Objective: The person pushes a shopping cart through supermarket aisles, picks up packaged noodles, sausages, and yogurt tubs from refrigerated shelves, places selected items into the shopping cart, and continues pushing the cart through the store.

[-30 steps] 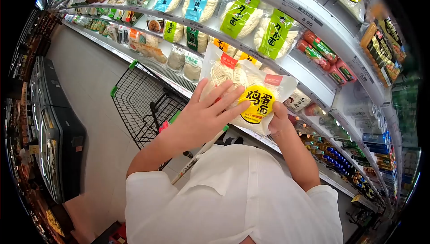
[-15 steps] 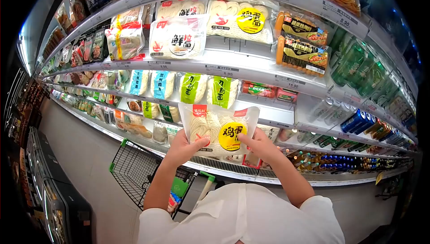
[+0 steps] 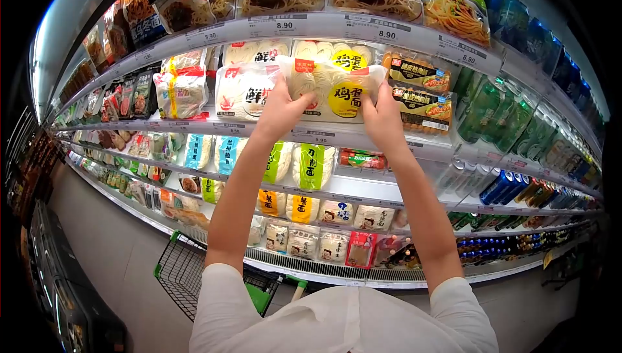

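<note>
A clear pack of egg noodles (image 3: 312, 91) with a yellow round label is held up at the height of the upper-middle shelf. My left hand (image 3: 280, 112) grips its left end, thumb on the front. At the right end, my right hand (image 3: 382, 118) pinches it in the same way. Directly behind stands another yellow-labelled egg noodle pack (image 3: 353, 57), partly covered. A white noodle pack (image 3: 243, 97) lies just left of my left hand, and sausage packs (image 3: 424, 108) sit right of my right hand. Whether the held pack touches the shelf, I cannot tell.
Price strips run along the shelf edge (image 3: 285, 24) above my hands. Lower shelves hold green-labelled noodle packs (image 3: 313, 165) and other noodles. Green bottles (image 3: 483, 110) stand to the right. A black wire shopping cart (image 3: 181, 272) is below at left, beside dark cabinets (image 3: 65, 288).
Both hands have lifted the egg noodle pack from chest level up and forward to the upper-middle shelf. The view has tilted upward, showing more of the top shelf.
</note>
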{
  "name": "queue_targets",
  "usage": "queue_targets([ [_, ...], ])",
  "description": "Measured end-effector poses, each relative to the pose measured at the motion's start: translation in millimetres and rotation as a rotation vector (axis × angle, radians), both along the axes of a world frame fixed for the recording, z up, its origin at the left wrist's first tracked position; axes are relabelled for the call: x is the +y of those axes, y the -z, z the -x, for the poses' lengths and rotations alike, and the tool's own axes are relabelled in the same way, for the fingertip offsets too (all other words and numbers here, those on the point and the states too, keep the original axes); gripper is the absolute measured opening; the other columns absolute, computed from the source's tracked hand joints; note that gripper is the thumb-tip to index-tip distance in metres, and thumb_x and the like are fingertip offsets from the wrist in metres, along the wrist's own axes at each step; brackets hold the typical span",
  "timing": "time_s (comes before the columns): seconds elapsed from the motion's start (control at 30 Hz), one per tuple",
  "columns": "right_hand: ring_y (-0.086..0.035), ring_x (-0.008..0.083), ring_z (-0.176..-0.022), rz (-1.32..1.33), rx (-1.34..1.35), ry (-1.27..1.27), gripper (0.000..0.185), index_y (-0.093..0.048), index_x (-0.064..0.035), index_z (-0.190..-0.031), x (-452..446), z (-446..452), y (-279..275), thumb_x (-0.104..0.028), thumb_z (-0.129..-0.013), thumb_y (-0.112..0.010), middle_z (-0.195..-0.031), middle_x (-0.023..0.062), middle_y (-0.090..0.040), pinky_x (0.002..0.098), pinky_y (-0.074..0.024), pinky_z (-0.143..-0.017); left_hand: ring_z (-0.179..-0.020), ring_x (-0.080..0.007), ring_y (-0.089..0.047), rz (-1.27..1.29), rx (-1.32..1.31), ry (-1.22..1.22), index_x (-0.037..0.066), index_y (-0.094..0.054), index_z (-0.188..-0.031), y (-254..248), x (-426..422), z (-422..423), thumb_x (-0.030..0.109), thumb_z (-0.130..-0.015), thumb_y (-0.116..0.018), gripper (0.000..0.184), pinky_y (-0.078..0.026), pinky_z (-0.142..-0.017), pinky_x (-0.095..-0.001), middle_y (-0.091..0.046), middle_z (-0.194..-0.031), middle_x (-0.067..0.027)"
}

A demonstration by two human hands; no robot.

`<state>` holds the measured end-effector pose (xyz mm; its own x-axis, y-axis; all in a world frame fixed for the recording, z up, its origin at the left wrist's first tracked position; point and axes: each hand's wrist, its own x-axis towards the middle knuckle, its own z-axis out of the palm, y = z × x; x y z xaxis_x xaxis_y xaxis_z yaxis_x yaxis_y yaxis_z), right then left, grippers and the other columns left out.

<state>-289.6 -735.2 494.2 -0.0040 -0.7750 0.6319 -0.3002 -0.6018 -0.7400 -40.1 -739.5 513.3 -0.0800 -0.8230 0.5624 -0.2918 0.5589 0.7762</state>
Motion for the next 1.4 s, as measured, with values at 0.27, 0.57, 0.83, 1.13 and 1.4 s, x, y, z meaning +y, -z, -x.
queue_targets([
  [0.27, -0.050, 0.0511, -0.150, 0.190, 0.183, 0.209, 0.092, -0.009, 0.0035, -0.175, 15.1, -15.3, 11.1, -0.005, -0.103, -0.067, -0.175, 0.0355, -0.032, 0.0522, -0.0475, -0.119, -0.110, -0.0374, -0.075, 0.028, -0.093, -0.163, -0.010, -0.046, -0.141, 13.4, -10.3, 8.6, 0.033, -0.100, -0.078, 0.067, -0.058, -0.099, -0.0464, -0.072, -0.122, -0.0293],
  [0.57, -0.044, 0.0566, -0.153, 0.363, 0.346, 0.258, 0.067, -0.047, 0.0026, -0.161, 41.2, -17.0, 42.4, 0.000, -0.099, -0.071, -0.169, 0.0402, -0.033, 0.0537, -0.0464, -0.122, -0.145, -0.0444, -0.055, 0.491, -0.560, -0.486, 0.010, -0.064, -0.153, 38.6, 44.8, 31.7, 0.023, -0.100, -0.081, 0.058, -0.044, -0.121, -0.0539, -0.057, -0.154, -0.0270],
  [0.83, -0.061, 0.0433, -0.141, 0.121, 0.406, -0.121, 0.043, -0.071, -0.0055, -0.136, 152.3, 12.8, 230.6, -0.008, -0.094, -0.080, -0.156, 0.0212, -0.059, 0.0508, -0.0538, -0.115, -0.159, -0.0454, -0.040, 0.476, -0.804, -0.589, 0.008, -0.048, -0.168, 115.5, 57.5, 36.5, 0.031, -0.104, -0.075, 0.073, -0.026, -0.129, -0.0649, -0.045, -0.173, -0.0228],
  [1.13, -0.070, 0.0410, -0.131, -0.596, 0.245, -0.166, 0.030, -0.076, -0.0025, -0.128, 222.0, 83.4, 378.3, -0.014, -0.100, -0.075, -0.139, 0.0225, -0.074, 0.0470, -0.0531, -0.114, -0.156, -0.0518, -0.039, 0.067, -0.737, -0.177, -0.001, -0.046, -0.165, 269.0, 142.9, 87.2, 0.025, -0.099, -0.079, 0.078, -0.030, -0.128, -0.0621, -0.041, -0.169, -0.0308],
  [1.4, -0.052, 0.0455, -0.147, 0.037, 0.378, 0.610, 0.048, -0.067, -0.0063, -0.145, 23.7, 104.2, 224.1, -0.011, -0.097, -0.070, -0.159, 0.0214, -0.056, 0.0537, -0.0449, -0.121, -0.147, -0.0445, -0.050, 0.258, -0.853, -0.287, 0.001, -0.055, -0.155, 211.4, 4.6, 123.5, 0.034, -0.095, -0.083, 0.075, -0.039, -0.124, -0.0559, -0.058, -0.156, -0.0241],
])
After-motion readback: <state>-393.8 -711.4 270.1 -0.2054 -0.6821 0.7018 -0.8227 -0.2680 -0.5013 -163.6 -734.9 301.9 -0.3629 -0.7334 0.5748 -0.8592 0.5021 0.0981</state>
